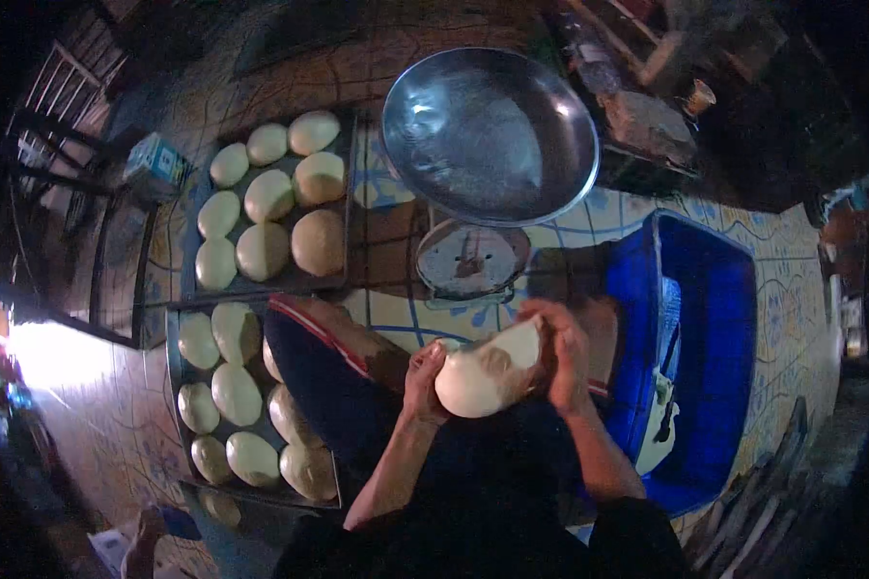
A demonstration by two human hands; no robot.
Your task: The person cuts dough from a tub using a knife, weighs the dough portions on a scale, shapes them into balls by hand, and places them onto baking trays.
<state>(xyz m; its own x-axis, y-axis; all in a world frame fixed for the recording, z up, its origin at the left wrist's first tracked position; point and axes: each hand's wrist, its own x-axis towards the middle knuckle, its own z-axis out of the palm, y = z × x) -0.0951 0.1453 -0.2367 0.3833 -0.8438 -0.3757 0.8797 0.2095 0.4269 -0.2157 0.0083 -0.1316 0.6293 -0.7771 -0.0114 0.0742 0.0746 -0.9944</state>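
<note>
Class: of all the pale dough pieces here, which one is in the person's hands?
The large dough piece above the lap, held between left hand and right hand; the other rounded pieces lie on trays.

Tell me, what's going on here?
Someone sitting on the tiled floor holds a big pale lump, apparently dough, between their left hand and right hand. To their left, smooth rounded pieces fill trays. Ahead are a dial scale and a wide metal bowl. To the right, a blue tub holds more pale material.
</note>
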